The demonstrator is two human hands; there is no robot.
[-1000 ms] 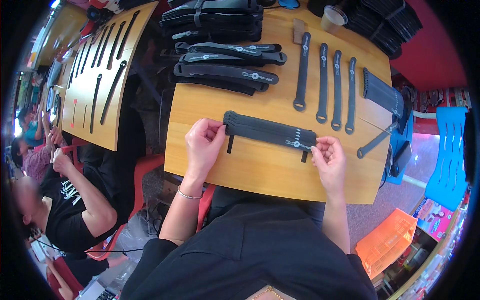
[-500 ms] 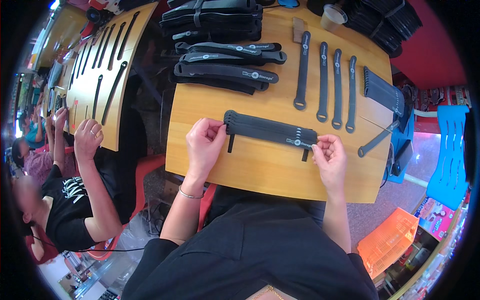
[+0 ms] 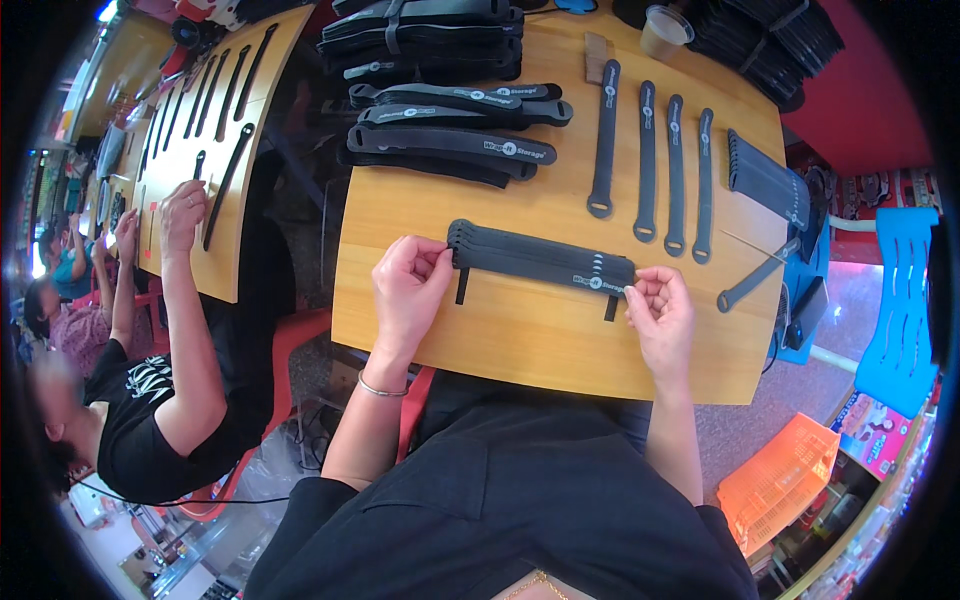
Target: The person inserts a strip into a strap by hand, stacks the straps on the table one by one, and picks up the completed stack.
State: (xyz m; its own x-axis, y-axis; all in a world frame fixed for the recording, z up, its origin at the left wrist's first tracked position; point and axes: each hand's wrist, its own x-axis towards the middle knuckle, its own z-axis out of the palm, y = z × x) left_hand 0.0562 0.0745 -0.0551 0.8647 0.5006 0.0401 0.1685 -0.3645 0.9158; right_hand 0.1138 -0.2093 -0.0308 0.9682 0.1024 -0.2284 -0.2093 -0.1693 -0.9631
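Note:
A fanned stack of black fabric straps with looped ends and pale print lies across the near part of the wooden table. My left hand pinches its left, looped end between thumb and fingers. At the other end, my right hand grips the corner with thumb and forefinger, the remaining fingers curled. Two narrow dark strips stick out from beneath the stack towards me, one near each end. Farther off, several single straps lie lengthwise, side by side.
Piled straps stand at the back left, with bundled ones at the far right. A fanned set, a thin stick and a loose strap lie near the right edge. A cup stands behind. A co-worker sits left.
Both my hands and the strap stack stay almost where they were. At the left, the co-worker's raised hand has moved up and forward over the other table.

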